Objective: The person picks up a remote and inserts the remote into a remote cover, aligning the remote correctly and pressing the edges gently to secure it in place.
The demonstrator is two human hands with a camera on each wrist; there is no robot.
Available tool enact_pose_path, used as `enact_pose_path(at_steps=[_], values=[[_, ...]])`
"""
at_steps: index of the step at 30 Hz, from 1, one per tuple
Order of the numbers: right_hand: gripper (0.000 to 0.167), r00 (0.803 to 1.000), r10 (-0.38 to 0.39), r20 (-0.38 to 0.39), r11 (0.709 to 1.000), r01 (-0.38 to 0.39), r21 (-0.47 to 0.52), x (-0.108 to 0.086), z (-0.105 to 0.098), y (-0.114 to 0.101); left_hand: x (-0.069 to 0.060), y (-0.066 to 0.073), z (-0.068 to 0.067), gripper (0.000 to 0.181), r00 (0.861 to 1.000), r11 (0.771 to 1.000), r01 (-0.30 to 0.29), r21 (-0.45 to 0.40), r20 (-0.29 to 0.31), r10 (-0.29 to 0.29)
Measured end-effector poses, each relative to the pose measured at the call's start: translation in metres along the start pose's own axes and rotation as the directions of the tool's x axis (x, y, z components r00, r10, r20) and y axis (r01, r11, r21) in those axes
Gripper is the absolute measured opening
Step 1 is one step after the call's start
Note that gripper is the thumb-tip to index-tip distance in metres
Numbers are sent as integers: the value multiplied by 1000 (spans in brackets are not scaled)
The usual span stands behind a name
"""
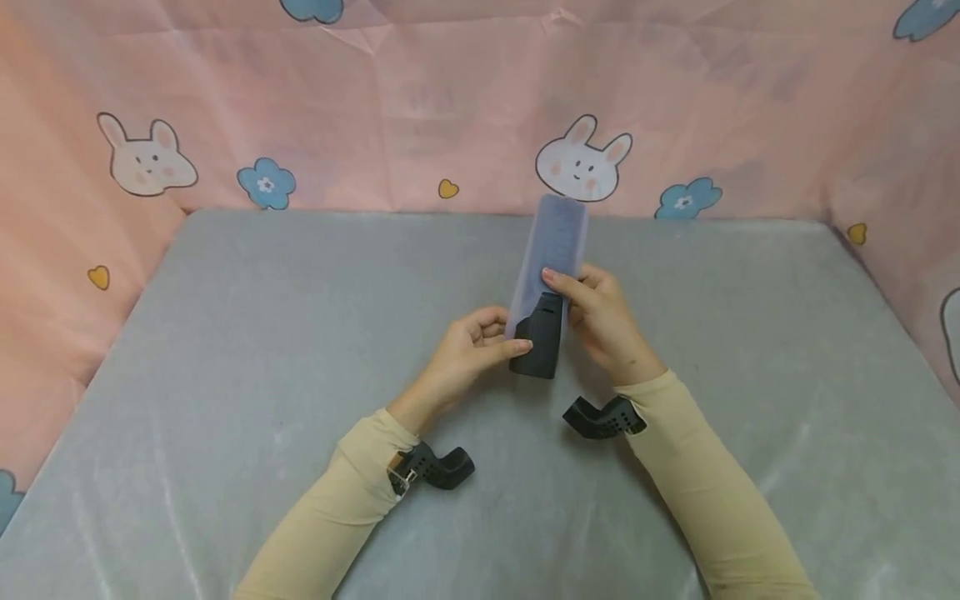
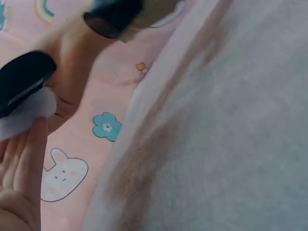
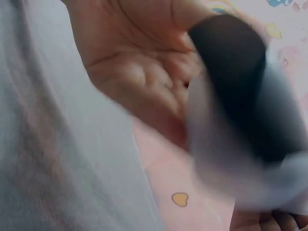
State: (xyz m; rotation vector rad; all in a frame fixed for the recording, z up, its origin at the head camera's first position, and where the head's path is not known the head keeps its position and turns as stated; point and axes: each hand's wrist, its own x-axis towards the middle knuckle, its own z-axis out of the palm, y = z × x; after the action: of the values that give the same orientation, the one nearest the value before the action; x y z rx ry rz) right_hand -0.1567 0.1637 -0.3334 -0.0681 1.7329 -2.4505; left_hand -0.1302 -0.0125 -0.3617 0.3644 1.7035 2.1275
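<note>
Head view gives me both hands meeting over the middle of the desk (image 1: pixel 262 375), a grey surface, with one long translucent violet case (image 1: pixel 558 233) between them and a black piece (image 1: pixel 538 350) lying along its near end. The left hand (image 1: pixel 457 354) has its thumb laid across the black piece and its fingers bent at the case's left edge, so I read it as pinching the two together. The right hand (image 1: pixel 603 325) grips the case from the other side, thumb on its upper face, fingers going behind the right edge; where those fingertips end I cannot tell. The case slants, far end slightly to the right, and that end stands in front of the foot of the pink backdrop (image 1: pixel 450 100), printed with rabbits, blue flowers and yellow hearts. Both arms wear beige sleeves (image 1: pixel 337 492), each with a black bracket (image 1: pixel 442 468) at the cuff. From the left wrist I see straight fingers against the rounded, pale end of the case, the black piece above it and the right hand beyond. From the right wrist, case and black piece are badly blurred beside the palm, so I cannot make out how they join.
</note>
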Motion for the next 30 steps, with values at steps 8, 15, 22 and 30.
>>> enact_pose_path(at_steps=[8,15,22,30], values=[[20,999,-27,-22,999,28,22,2,3,-4,-1,1,0,21,967,977,-195,87,-149,206],[18,999,-21,-42,1000,21,-2,1,4,-5,-2,2,0,11,949,949,-287,129,-98,300],[15,997,-21,-76,999,18,-42,-1,4,-3,-1,-1,2,8,949,951,-266,158,-129,287],[15,994,-20,-106,998,14,-55,-2,6,1,-2,-4,2,8,947,948,-266,175,-138,291]])
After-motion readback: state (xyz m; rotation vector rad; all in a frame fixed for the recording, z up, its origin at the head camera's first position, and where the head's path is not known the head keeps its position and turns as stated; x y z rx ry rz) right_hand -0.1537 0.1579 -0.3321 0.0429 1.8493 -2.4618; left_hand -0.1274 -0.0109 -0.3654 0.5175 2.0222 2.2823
